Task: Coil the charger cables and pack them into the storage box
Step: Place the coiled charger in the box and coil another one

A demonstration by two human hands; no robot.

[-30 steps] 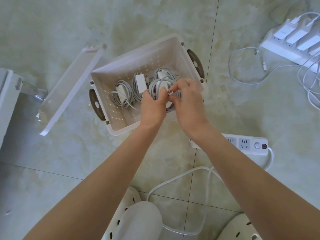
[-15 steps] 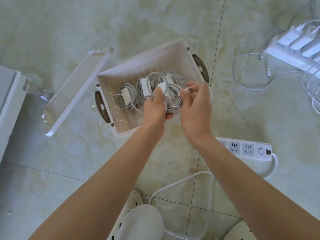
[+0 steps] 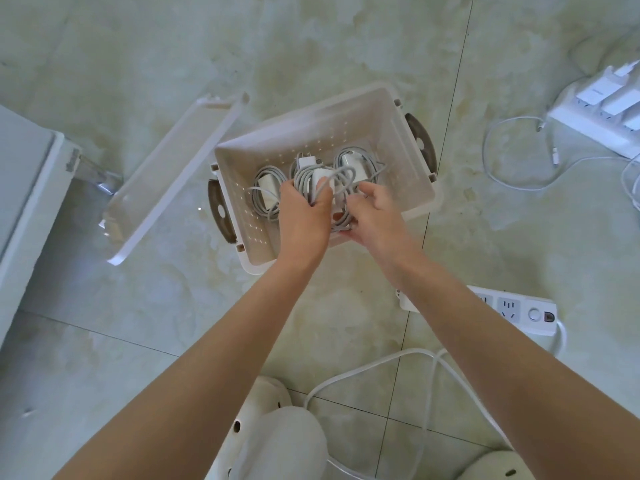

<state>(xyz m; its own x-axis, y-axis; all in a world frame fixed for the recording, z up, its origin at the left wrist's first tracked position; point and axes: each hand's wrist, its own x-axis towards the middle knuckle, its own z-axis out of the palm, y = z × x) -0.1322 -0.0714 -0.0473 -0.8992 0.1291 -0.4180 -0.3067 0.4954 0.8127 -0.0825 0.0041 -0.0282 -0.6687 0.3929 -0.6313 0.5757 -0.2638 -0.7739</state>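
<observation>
Charger cables [image 3: 268, 192] wound into bundles lie in the white perforated storage box [image 3: 398, 150], the largest thing here, which sits open on the tiled floor directly beneath both hands. Its lid [image 3: 173, 181] lies on the floor out beyond the left hand. A power strip [image 3: 512, 311] rests just beside the right forearm. A second strip [image 3: 588, 123] loaded with adapters sits well off past the right hand, with a loose cable [image 3: 555, 156] trailing beside it, not yet coiled.

Three bundles lie in the box, ahead of and beside the fingers. Above them the left hand [image 3: 301, 220] grips a fourth coil [image 3: 304, 183], fingers curled round the turns and its white adapter [image 3: 319, 175]. The right hand [image 3: 377, 216] pinches the free end of that same cable, and a loop [image 3: 346, 175] stands up between the two hands.

The bundle should be light, with a soft, smooth and springy cord, so the turns will likely fan open if let go. The adapter is the only stiff, weighty part. The best hold is across all the turns with the adapter against the palm, the tail tucked in before the coil is set down.
</observation>
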